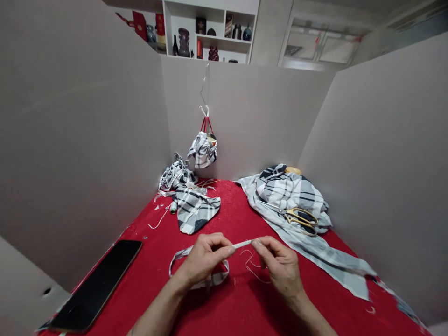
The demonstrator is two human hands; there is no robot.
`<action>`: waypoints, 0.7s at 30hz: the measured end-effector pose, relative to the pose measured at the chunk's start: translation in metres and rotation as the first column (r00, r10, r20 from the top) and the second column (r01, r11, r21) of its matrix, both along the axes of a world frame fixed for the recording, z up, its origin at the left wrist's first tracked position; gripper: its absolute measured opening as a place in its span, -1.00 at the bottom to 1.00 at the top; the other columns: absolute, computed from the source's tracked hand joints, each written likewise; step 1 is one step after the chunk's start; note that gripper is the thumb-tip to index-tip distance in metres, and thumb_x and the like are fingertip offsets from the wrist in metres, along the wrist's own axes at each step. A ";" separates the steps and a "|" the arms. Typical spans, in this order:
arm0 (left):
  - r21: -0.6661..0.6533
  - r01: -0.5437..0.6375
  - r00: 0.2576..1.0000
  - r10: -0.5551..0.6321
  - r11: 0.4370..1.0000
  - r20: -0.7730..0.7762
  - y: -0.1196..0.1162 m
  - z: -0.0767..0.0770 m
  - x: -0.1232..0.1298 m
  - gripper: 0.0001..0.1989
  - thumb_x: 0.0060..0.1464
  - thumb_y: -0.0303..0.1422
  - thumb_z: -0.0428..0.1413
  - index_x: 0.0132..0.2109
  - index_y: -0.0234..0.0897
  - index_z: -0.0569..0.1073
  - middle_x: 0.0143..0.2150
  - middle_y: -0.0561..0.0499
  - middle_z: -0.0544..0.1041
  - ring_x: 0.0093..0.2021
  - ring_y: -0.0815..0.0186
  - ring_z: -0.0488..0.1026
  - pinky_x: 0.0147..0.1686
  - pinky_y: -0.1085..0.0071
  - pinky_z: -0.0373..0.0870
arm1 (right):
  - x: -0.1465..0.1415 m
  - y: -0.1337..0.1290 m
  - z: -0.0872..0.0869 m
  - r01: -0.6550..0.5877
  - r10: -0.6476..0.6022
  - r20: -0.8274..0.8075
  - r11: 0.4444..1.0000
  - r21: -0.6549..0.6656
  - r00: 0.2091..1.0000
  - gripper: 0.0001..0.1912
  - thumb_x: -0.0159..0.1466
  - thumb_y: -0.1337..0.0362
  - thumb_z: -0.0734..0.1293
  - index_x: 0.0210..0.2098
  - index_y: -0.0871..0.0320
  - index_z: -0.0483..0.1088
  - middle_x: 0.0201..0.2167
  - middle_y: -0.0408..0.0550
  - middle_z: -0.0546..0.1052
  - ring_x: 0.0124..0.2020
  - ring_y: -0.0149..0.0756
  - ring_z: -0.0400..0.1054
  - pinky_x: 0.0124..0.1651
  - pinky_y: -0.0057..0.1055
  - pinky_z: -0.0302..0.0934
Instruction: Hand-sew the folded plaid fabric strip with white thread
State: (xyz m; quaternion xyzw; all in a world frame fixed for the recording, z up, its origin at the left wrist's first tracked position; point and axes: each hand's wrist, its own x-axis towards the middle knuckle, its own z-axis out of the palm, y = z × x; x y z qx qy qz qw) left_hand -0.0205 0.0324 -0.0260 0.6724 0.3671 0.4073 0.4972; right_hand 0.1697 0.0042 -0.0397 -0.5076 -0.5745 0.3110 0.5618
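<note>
Between my two hands a narrow white fabric strip [242, 244] is stretched above the red cloth. My left hand [209, 254] pinches it between thumb and forefinger, and the rest of the strip loops down behind that hand onto the cloth. The other end is pinched in the fingertips of my right hand [280, 263]. Loose white thread [252, 270] trails below the right fingers; whether a needle is there I cannot make out. Gold-handled scissors [297, 218] lie on the fabric pile beyond my right hand.
Plaid fabric [290, 191] is heaped at the back right, with a pale length running forward. Plaid scraps [196, 210] and a thread spool [173, 207] lie back left. A phone [100, 284] rests at left. A plaid pouch [204, 149] hangs on the rear grey panel [252, 116].
</note>
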 end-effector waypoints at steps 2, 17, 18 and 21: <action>-0.033 0.016 1.000 -0.016 0.999 0.012 0.000 0.002 -0.005 -0.76 0.03 -0.25 0.12 -0.43 -0.36 0.51 -0.50 0.07 0.35 -0.46 0.40 0.24 -0.41 0.48 0.17 | 0.010 -0.002 0.003 0.031 -0.032 0.025 0.999 0.038 0.999 -0.77 0.16 0.14 0.33 -0.49 0.17 0.45 -0.69 -0.23 0.22 -0.63 -0.43 0.07 -0.55 -0.49 0.01; 0.075 -0.147 0.918 0.164 0.986 -0.360 -0.005 0.064 -0.124 -0.78 -0.01 -0.20 0.13 -0.37 -0.25 0.57 -0.42 0.01 0.51 -0.37 0.28 0.38 -0.34 0.46 0.30 | 0.049 0.009 0.013 0.207 -0.198 -0.122 0.977 0.060 0.972 -0.72 0.11 0.07 0.37 -0.53 0.16 0.40 -0.74 -0.24 0.23 -0.66 -0.42 0.07 -0.56 -0.47 0.02; 0.045 -0.174 0.917 0.178 0.984 -0.357 -0.005 0.064 -0.127 -0.76 0.00 -0.19 0.12 -0.36 -0.25 0.57 -0.42 0.01 0.52 -0.39 0.29 0.38 -0.37 0.47 0.30 | 0.050 0.010 0.014 0.223 -0.213 -0.136 0.973 0.065 0.968 -0.72 0.10 0.07 0.38 -0.53 0.16 0.40 -0.74 -0.24 0.23 -0.66 -0.42 0.07 -0.56 -0.47 0.02; -0.005 -0.166 0.901 0.149 0.986 -0.407 0.000 0.055 -0.124 -0.71 0.05 -0.15 0.06 -0.35 -0.25 0.55 -0.42 0.00 0.53 -0.41 0.28 0.39 -0.39 0.46 0.31 | 0.058 0.010 0.019 0.275 -0.259 -0.160 0.958 0.082 0.952 -0.72 0.08 0.05 0.39 -0.49 0.15 0.42 -0.73 -0.23 0.25 -0.66 -0.41 0.08 -0.57 -0.46 0.01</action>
